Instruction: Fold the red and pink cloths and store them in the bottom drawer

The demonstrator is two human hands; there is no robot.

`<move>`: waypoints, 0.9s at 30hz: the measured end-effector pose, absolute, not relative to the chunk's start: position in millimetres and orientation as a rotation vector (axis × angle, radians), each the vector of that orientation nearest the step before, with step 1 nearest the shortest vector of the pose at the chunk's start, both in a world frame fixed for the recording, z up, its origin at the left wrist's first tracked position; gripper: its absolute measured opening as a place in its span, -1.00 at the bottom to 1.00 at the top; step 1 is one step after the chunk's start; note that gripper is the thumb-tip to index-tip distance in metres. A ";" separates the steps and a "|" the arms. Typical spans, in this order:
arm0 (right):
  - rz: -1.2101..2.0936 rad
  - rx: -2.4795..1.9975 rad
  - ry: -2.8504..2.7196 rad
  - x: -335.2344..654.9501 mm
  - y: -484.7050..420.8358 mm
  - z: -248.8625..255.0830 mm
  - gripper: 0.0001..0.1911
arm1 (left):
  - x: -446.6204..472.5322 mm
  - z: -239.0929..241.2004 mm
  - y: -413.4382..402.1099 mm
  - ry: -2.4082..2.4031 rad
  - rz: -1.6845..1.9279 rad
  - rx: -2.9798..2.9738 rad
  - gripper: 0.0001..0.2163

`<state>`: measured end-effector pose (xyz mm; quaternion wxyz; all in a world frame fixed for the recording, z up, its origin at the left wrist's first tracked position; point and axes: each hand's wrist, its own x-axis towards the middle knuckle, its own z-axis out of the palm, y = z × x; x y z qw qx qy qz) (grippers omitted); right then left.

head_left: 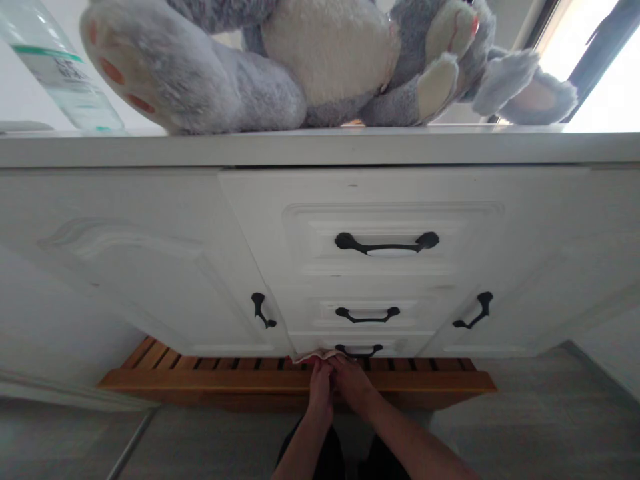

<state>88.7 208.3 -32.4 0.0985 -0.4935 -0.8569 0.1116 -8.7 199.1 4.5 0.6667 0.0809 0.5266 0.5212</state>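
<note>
Both my hands reach down to the foot of a white cabinet (165, 267). My left hand (320, 387) and my right hand (351, 380) are pressed together on a small pale pink cloth (313, 356). They hold it against the lower left corner of the bottom drawer (395, 345), just left of that drawer's black handle (359, 349). Most of the cloth is hidden behind my fingers. Two more drawers with black handles sit above, the top drawer (395, 220) being the largest.
A grey and cream plush toy (280, 60) lies on the cabinet top, with a clear plastic bottle (60, 73) to its left. Cabinet doors with black handles flank the drawers. A wooden slatted rack (295, 380) lies on the grey floor under the cabinet.
</note>
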 end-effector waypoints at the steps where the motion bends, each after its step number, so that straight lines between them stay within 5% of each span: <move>1: 0.349 -1.457 -2.525 79.9 210.3 -29.7 -0.54 | -16.6 5.1 200.7 1.202 1.189 0.184 -0.71; 13: -0.016 -1.385 -2.501 61.6 210.2 28.9 -0.69 | -21.0 62.3 194.4 1.225 1.343 0.324 -0.68; 18: -0.137 -1.481 -2.465 79.2 199.8 45.7 -0.58 | -3.2 78.0 193.0 1.362 1.239 0.616 -0.80; 27: -0.194 -1.703 -2.314 163.5 181.6 56.9 -0.63 | 62.7 77.6 193.8 1.343 0.960 0.981 -0.73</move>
